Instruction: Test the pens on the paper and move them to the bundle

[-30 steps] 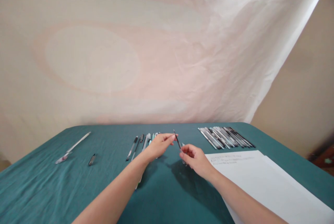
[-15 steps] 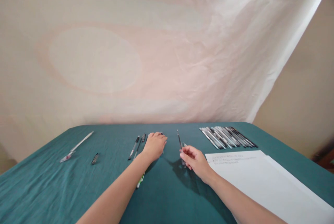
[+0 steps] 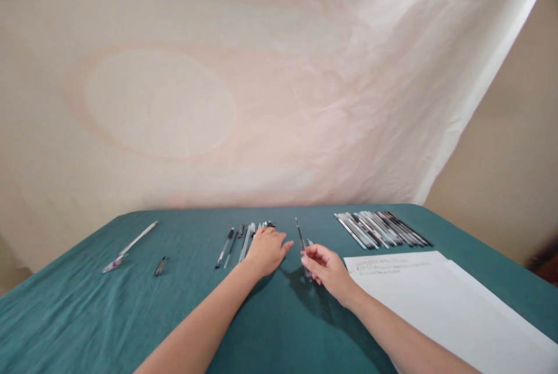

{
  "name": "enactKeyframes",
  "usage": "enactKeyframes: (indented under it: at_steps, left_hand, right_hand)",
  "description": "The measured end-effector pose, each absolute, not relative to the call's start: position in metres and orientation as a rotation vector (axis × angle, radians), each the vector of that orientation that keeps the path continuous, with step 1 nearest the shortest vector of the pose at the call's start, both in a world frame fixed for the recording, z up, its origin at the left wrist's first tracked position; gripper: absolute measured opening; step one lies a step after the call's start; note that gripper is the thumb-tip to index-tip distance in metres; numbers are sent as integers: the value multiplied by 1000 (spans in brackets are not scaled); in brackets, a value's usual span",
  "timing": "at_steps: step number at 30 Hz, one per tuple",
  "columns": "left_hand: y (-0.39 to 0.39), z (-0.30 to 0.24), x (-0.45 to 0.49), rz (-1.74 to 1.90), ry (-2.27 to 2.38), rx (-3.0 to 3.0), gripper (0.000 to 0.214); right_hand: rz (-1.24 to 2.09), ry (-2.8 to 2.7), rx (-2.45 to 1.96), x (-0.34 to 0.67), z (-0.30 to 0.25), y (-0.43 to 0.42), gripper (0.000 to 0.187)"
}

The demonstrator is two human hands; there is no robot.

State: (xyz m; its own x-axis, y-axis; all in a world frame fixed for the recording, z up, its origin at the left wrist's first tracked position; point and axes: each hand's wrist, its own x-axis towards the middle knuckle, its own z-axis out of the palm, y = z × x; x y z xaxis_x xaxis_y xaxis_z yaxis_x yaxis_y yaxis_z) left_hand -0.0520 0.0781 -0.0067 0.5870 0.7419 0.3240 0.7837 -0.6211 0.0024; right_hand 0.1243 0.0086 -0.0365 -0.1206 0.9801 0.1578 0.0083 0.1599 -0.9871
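Observation:
In the head view my left hand [image 3: 267,252] lies palm down over the middle row of pens [image 3: 246,241], its thumb held out to the right. Its fingertips cover parts of several pens, and the hand appears to hold none of them. My right hand [image 3: 326,270] pinches a slim dark pen refill [image 3: 300,234], its tip pointing up and away from me. A second pale, pointed piece [image 3: 309,242] shows behind these fingers; I cannot tell what it is. At the row's left end lies a black-capped pen [image 3: 225,248].
On the right is a dense row of pens [image 3: 379,228], with written-on white paper [image 3: 418,298] nearer me. A small dark pen cap [image 3: 160,266] and a long white pen-like stick [image 3: 138,237] lie left on the green tablecloth [image 3: 87,316]. A pale sheet [image 3: 261,83] hangs behind.
My left hand has shifted slightly right and toward me, uncovering the far ends of several pens. The green-marked pen below it is out of sight now. My right hand has stayed nearly still.

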Motion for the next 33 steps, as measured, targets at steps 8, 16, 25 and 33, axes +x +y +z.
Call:
enactKeyframes:
  at_steps: [8,16,25,33]
  left_hand:
    - [90,-5,-62,-428,-1417,-2652,32]
    - [87,-11,-58,-409,-1370,-2709,27]
    - [81,-8,-49,-409,-1295,-2830,17]
    - [77,-12,-47,-646,-1428,-2977,17]
  right_hand:
    - [1166,-1376,-1047,124,-35,8,23]
    - [1152,-1364,-1059,124,-36,9,27]
    - [1166,-1364,-1048,125,-35,8,26]
    - [1166,-1371,-1045,124,-33,7,26]
